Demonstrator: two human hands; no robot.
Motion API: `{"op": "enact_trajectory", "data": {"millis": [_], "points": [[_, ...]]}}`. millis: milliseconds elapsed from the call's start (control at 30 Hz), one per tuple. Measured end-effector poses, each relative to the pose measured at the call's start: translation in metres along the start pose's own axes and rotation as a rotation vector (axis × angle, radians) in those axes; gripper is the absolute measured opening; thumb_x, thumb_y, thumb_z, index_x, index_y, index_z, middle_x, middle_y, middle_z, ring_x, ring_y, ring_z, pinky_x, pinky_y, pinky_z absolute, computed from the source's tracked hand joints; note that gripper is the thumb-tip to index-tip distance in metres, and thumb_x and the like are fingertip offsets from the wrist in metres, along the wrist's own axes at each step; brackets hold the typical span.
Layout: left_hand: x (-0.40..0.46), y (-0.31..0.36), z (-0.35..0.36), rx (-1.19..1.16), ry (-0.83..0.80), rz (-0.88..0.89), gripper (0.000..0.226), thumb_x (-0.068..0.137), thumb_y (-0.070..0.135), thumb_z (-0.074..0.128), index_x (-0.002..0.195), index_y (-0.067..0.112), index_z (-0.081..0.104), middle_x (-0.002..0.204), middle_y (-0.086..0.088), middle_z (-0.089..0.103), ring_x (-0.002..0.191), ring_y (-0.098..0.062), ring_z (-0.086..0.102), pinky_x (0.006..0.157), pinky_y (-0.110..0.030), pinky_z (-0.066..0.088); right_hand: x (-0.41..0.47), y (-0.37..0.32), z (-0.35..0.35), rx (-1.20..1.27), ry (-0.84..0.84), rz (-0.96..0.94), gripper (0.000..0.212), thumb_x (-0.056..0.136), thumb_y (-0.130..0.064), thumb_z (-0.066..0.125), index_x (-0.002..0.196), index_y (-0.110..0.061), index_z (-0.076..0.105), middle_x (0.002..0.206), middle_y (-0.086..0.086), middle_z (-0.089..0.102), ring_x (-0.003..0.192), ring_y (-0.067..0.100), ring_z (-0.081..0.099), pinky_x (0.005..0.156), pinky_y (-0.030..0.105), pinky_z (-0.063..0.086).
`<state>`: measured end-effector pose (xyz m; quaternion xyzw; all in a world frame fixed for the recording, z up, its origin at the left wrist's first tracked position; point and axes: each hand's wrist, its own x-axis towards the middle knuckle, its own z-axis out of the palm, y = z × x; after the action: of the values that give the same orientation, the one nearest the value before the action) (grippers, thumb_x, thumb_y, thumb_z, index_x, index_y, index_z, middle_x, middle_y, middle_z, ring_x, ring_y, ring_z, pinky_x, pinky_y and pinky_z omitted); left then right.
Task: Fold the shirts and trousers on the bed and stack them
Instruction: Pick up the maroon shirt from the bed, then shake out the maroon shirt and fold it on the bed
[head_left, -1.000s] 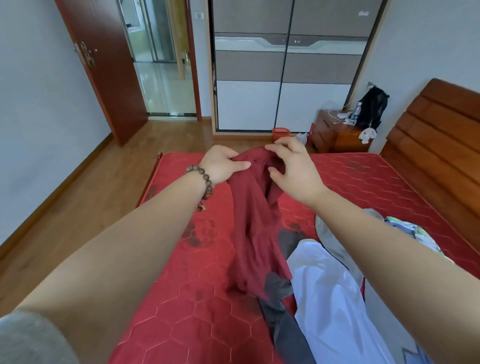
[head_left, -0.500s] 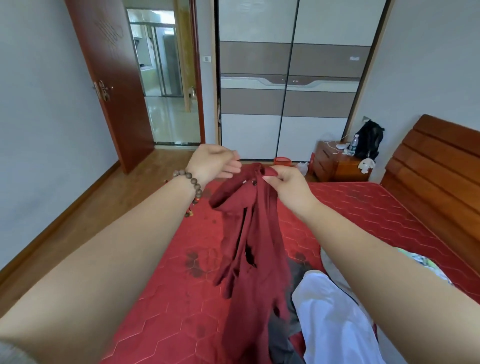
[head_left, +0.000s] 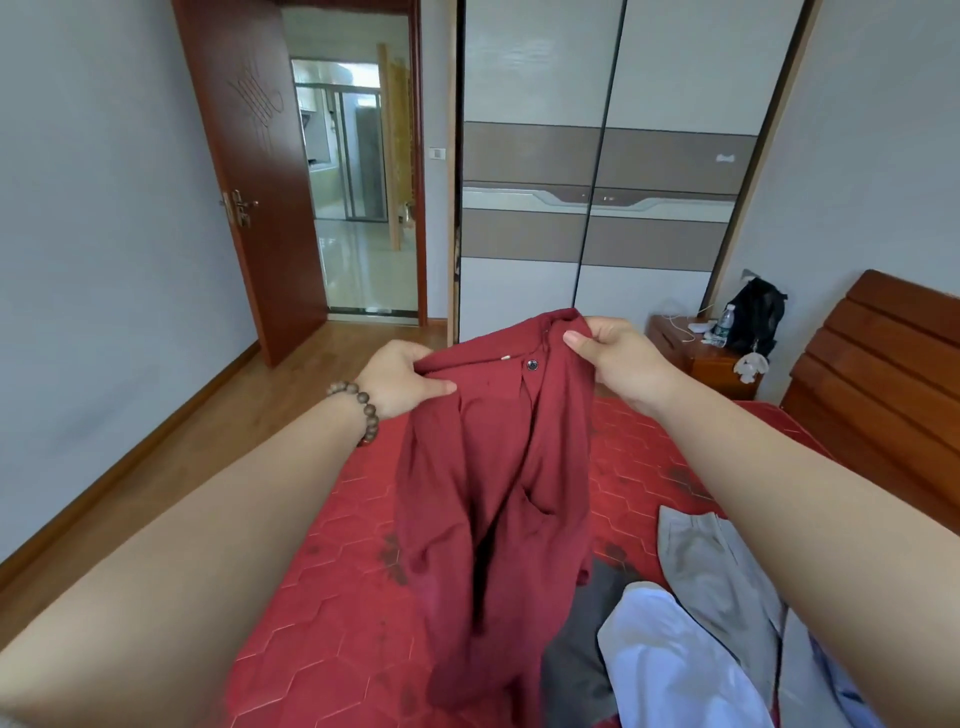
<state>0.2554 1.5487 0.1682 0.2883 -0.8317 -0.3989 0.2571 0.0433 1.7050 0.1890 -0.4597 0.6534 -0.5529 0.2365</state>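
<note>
A dark red shirt (head_left: 498, 488) hangs above the bed (head_left: 332, 587), pinched at its collar edge by the left hand (head_left: 400, 379) and right hand (head_left: 618, 358). Its hem trails beside grey trousers (head_left: 722, 571) and a white shirt (head_left: 675, 670) lying on the mattress.

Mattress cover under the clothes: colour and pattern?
Red with a quilted hexagon pattern, mattress cover, head view.

Garment pile (head_left: 691, 649) lies on bed (head_left: 332, 597), right of shirt (head_left: 498, 493).
</note>
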Motion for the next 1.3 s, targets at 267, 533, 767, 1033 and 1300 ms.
{"op": "enact_trajectory", "data": {"millis": [267, 533, 767, 1033, 1300], "points": [[0.007, 0.010, -0.030, -0.141, 0.267, 0.083, 0.019, 0.079, 0.011, 0.077, 0.075, -0.003, 0.064, 0.072, -0.007, 0.067, 0.058, -0.005, 0.059, 0.058, -0.017, 0.049, 0.010, -0.010, -0.001, -0.048, 0.070, -0.053, 0.013, 0.094, -0.008, 0.059, 0.086, -0.008, 0.069, 0.080, 0.010, 0.071, 0.073, 0.020, 0.066, 0.073, 0.036, 0.058], [0.004, 0.029, -0.054, -0.245, 0.212, 0.157, 0.019, 0.094, 0.000, 0.055, 0.081, 0.011, 0.063, 0.059, 0.015, 0.068, 0.057, 0.005, 0.062, 0.059, -0.010, 0.048, 0.013, -0.040, 0.005, -0.114, 0.004, -0.104, 0.017, 0.084, 0.001, 0.068, 0.078, -0.002, 0.053, 0.082, 0.019, 0.061, 0.043, -0.001, 0.052, 0.039, 0.014, 0.042], [0.003, 0.037, -0.060, -0.190, 0.194, 0.201, 0.013, 0.099, 0.007, 0.049, 0.092, 0.011, 0.059, 0.069, 0.011, 0.067, 0.061, 0.005, 0.062, 0.061, -0.012, 0.048, 0.018, -0.047, 0.007, -0.192, -0.091, -0.142, 0.014, 0.092, -0.001, 0.058, 0.084, -0.011, 0.053, 0.071, 0.000, 0.060, 0.043, -0.006, 0.055, 0.044, 0.010, 0.040], [0.007, 0.024, -0.087, 0.093, 0.195, 0.202, 0.033, 0.080, 0.017, 0.076, 0.076, -0.008, 0.055, 0.075, -0.015, 0.064, 0.069, -0.014, 0.055, 0.071, -0.030, 0.049, 0.027, -0.038, -0.008, -0.192, -0.060, -0.193, 0.018, 0.092, -0.008, 0.061, 0.076, -0.008, 0.056, 0.070, 0.008, 0.059, 0.063, 0.014, 0.048, 0.057, 0.025, 0.036], [0.012, 0.016, -0.086, -0.073, 0.352, 0.215, 0.021, 0.091, 0.011, 0.062, 0.071, 0.015, 0.058, 0.071, -0.003, 0.061, 0.063, -0.004, 0.053, 0.069, -0.025, 0.046, 0.032, -0.035, -0.007, -0.091, 0.079, -0.242, 0.021, 0.092, -0.009, 0.061, 0.072, -0.013, 0.062, 0.060, -0.007, 0.067, 0.057, 0.006, 0.057, 0.061, 0.024, 0.047]]}}
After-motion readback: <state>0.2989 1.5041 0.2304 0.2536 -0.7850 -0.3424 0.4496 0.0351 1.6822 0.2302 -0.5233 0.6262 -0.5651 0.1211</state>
